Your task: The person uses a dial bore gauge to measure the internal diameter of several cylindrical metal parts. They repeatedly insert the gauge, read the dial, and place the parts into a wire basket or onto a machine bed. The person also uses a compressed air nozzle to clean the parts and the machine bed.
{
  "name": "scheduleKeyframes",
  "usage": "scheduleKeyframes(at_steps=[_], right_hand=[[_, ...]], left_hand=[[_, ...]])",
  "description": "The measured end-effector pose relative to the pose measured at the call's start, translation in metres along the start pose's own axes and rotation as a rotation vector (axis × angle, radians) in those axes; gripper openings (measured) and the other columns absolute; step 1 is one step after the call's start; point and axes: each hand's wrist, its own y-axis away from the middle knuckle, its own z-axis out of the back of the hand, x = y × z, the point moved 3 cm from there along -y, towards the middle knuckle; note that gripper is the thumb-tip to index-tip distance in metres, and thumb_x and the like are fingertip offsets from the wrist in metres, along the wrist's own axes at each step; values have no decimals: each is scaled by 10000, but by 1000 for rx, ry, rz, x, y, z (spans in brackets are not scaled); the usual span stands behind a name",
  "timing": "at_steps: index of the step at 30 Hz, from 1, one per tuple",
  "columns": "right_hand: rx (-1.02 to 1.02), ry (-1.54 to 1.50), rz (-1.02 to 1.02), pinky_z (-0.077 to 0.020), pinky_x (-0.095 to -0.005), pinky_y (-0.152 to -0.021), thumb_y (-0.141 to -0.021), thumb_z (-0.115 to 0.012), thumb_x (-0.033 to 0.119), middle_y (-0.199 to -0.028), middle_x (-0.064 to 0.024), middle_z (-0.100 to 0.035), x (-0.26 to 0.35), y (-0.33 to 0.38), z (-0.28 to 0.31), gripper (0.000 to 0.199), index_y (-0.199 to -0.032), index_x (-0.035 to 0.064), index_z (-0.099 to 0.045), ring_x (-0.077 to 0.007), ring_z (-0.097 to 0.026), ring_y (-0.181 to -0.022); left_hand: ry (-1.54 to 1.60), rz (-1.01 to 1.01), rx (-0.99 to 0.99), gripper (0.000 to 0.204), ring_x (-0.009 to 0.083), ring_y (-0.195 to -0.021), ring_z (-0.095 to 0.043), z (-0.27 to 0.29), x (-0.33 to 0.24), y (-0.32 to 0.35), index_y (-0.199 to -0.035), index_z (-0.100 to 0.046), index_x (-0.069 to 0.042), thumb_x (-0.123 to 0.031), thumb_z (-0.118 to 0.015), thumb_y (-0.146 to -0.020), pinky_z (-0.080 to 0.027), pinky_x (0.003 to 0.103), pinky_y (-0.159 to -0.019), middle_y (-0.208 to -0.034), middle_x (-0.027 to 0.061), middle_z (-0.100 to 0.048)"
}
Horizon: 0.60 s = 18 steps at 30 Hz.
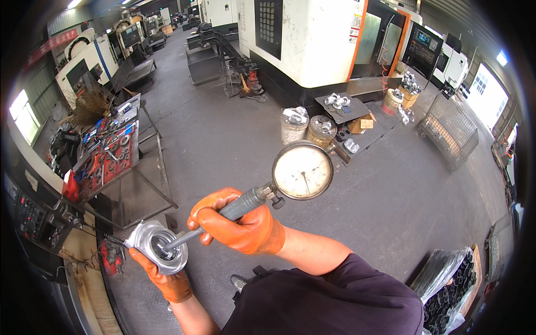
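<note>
Gauging metal ring, dial bore gauge, orange gloves

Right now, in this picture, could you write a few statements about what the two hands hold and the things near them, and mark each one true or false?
1. The right hand holds the grey handle of a dial bore gauge. True.
2. The left hand holds a wooden block. False: it holds a round metal part with a bore in the middle.
3. The gauge's thin end goes into the bore of the metal part. True.
4. Both hands are bare. False: both wear orange gloves.
5. The red tool tray stands to the person's right. False: it stands on a metal stand to the left.
</note>
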Motion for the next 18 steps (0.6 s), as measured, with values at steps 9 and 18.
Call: scheduleKeyframes(at_steps=[9,18], right_hand=[[-10,3,-15,-580,-253,-638,-979,-516,-21,-965,-129,-695,1,0,-2,56,-1006,-41,-560,-103,-672,-755],[-11,-40,-27,-584,-263,-643,-982,-520,2,-967,-130,-694,2,-1,2,80,-1001,-41,-584,-115,-674,-760]], left_hand=[[-14,-77,50,706,256,-1221,-564,-1,-2,0,-1526,-231,61,-304,-572,-1027,-406,385,-1093,-1406,159,-539],[131,-10,15,734,275,-1233,-566,0,0,-3,-1533,-211,62,-256,-614,-1008,-419,399,-1094,-1414,171,-538]])
